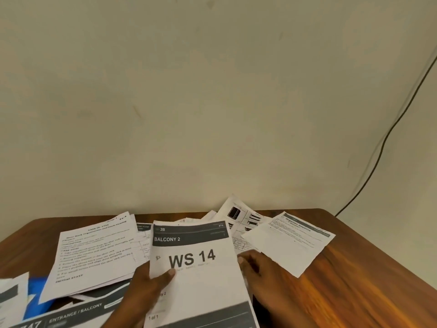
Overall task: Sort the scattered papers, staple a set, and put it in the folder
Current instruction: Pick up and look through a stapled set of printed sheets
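**Around my work: desk, wall, cable**

A brown wooden table [354,280] is lying under me, its grain showing bare toward four o'clock and its rounded far corner sitting near two o'clock. A plain cream wall [189,91] is filling everything from nine o'clock round to three, touching the table's back edge, with a few faint scuff marks on it. A thin dark cable [387,136] is hanging down the wall at about two o'clock, dropping behind the table's corner.
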